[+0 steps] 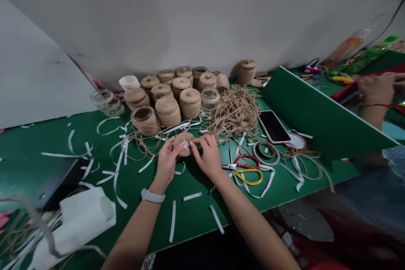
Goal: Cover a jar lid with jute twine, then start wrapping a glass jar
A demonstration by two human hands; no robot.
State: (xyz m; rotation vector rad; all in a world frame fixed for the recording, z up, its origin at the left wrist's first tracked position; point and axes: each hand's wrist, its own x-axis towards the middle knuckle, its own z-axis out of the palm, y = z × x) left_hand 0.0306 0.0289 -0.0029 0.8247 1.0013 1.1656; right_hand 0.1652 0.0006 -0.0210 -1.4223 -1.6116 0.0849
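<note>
Both hands meet at a round twine-wrapped lid [183, 136] over the green table. My left hand [166, 160] grips its left and lower edge, fingers closed. My right hand [207, 154] pinches at its right edge, thumb and fingertips together. A small pale, reddish patch shows on the lid between the fingertips; what it is cannot be made out. Just behind the hands stand twine-wrapped jars [167, 112], and behind my right hand lies a heap of loose twine [237, 112]. Scissors [247, 163] with red and yellow handles lie right of my right hand.
White strips [172, 221] are scattered over the green table [136, 228]. A phone [274, 127] and tape rolls [265, 153] lie right. A green divider board [325, 114] separates another person's hand [376, 88]. Clear jars [106, 102] stand at the back; a white roll [84, 215] lies front left.
</note>
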